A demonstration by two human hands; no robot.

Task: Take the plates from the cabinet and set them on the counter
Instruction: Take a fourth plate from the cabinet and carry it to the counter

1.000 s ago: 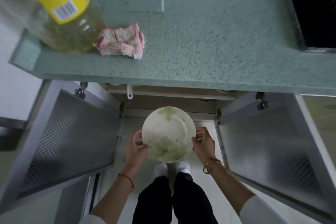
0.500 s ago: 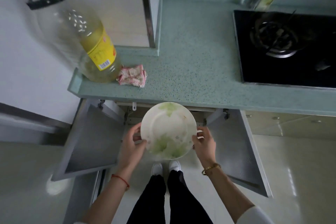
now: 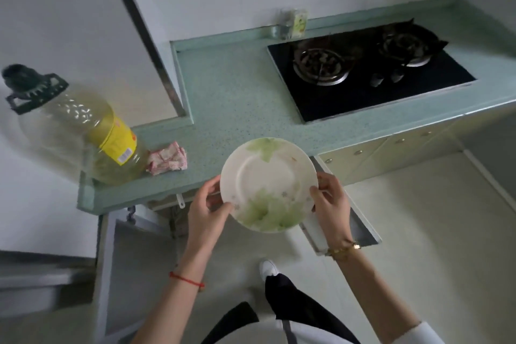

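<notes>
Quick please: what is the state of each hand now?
Left hand: closed on the left rim of the plate.
Right hand: closed on the plate's right rim.

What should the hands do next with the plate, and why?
Probably carry the plate a little forward and lower it onto the bare counter between the cloth and the stove. The left hand and right hand hold it by opposite rims, in the air at the counter's front edge, not yet set down.
</notes>
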